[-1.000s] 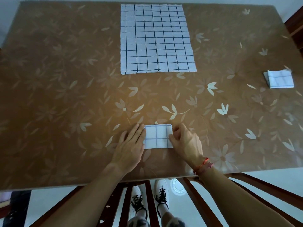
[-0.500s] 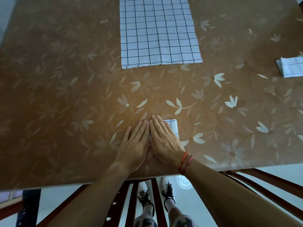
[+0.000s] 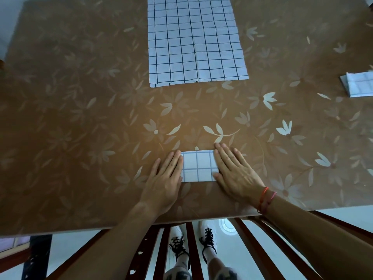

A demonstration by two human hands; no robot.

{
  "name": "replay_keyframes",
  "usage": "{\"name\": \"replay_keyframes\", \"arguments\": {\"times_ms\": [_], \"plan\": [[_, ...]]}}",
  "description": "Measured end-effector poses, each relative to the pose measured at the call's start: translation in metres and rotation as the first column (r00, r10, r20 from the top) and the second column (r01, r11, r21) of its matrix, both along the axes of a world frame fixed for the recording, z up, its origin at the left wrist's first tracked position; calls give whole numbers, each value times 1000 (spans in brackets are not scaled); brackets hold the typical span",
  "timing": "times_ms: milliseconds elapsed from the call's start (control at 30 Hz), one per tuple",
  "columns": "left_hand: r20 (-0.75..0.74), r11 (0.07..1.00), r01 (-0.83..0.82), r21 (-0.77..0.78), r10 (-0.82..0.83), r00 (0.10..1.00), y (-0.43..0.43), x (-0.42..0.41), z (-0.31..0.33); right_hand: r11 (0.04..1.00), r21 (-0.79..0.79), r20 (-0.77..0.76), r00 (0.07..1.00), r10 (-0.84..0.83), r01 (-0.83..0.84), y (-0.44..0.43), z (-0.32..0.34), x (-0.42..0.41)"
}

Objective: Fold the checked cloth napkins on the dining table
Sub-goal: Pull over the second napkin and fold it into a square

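Left hand [image 3: 164, 180] and right hand [image 3: 235, 171] spread apart from side by side over the folded napkin [image 3: 198, 166], now flat at its left and right edges, checked middle uncovered again

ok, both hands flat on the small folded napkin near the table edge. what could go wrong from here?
1. The folded napkin is only pressed at its side edges by the left hand and right hand; on release the folds may spring open.
2. It lies close to the near edge of the table, so a sliding press could push it off.
3. Reaching for the flat napkin beyond, a forearm might drag the folded one.
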State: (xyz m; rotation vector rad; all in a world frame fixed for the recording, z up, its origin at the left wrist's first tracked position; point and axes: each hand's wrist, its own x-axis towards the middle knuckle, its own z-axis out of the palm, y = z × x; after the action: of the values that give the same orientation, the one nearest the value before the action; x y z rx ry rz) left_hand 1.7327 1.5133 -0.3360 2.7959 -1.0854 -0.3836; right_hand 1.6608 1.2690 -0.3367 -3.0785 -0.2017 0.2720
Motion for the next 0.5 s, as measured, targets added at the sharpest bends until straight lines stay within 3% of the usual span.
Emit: {"name": "replay_keyframes", "arguments": {"times_ms": [500], "plan": [[-22, 997, -71, -15, 71, 997, -29, 24, 33, 995, 40, -66, 994, -83, 86, 12, 15, 8]]}}
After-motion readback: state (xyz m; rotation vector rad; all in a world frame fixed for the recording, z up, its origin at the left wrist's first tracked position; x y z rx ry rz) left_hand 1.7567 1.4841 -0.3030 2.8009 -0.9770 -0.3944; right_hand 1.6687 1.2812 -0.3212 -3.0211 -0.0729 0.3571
